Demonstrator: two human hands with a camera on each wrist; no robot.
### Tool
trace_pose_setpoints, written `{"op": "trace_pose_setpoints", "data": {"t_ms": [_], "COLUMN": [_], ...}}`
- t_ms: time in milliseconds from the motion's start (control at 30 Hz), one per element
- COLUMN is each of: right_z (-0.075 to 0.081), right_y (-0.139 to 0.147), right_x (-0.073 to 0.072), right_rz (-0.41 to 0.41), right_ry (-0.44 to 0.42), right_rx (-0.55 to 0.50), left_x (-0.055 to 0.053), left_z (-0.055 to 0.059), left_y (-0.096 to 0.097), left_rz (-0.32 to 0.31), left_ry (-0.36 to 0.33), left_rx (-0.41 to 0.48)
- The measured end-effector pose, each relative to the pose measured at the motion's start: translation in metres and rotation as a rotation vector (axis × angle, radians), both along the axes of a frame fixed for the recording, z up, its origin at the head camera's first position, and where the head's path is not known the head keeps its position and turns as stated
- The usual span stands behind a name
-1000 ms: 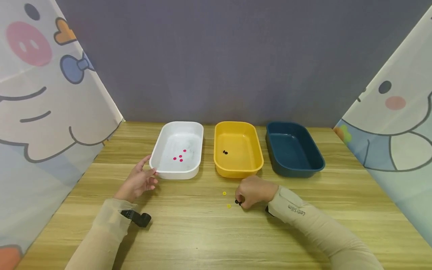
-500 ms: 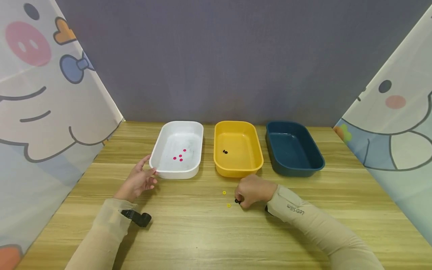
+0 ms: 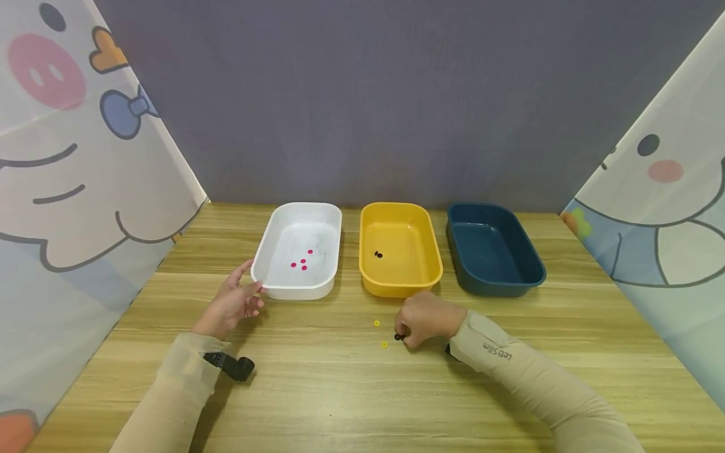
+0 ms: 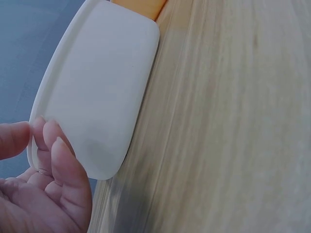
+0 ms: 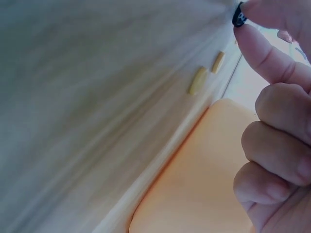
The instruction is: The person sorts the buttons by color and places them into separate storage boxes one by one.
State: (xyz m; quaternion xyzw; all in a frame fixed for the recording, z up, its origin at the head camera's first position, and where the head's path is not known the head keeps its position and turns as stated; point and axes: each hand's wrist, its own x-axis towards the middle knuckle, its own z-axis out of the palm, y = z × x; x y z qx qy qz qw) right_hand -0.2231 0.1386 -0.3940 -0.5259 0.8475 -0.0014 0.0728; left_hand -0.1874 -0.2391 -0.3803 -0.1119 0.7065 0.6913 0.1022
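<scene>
My left hand (image 3: 228,309) holds the near left corner of the white tray (image 3: 300,294), thumb at the rim and fingers curled loosely against the outer wall. Several pink-red buttons (image 3: 303,261) lie inside that tray. In front of the yellow tray (image 3: 399,291), my right hand (image 3: 426,319) is low over the table, its other fingers folded in. A black button (image 5: 239,15) is pinched between its thumb and index finger in the right wrist view. Black also shows at the fingertips in the head view, close to two yellow buttons (image 3: 376,323) on the wood.
Small black buttons (image 3: 379,255) lie in the yellow tray. A dark blue tray (image 3: 498,289) stands to its right. The three trays line up along the grey back panel (image 3: 362,100), with printed cloths (image 3: 68,189) on both sides of the wooden table (image 3: 317,390).
The black button at my right fingertips has shifted slightly, up beside the black spot at its left. My left hand and the trays have stayed in place.
</scene>
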Motion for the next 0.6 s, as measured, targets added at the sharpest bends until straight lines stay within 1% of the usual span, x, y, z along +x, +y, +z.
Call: {"op": "trace_pose_setpoints", "data": {"t_ms": [200,433,533,600], "right_z": [0.002,0.009,0.011,0.012], "right_y": [0.002,0.002,0.002,0.002], "right_x": [-0.001,-0.001,-0.001,-0.001], "right_rz": [-0.004,-0.026,-0.029,-0.026], "right_ry": [0.019,-0.007,-0.018,-0.01], "right_rx": [-0.024,-0.045,-0.069,-0.085], "left_x": [-0.001,-0.001,-0.002,-0.001], "left_z": [0.002,0.003,0.002,0.001], "left_y": [0.0,0.001,0.0,-0.001], "left_rz": [0.001,-0.002,-0.002,-0.006], "left_ry": [-0.006,-0.007,-0.01,-0.011], "left_rx": [-0.007,0.005,-0.001,-0.002]}}
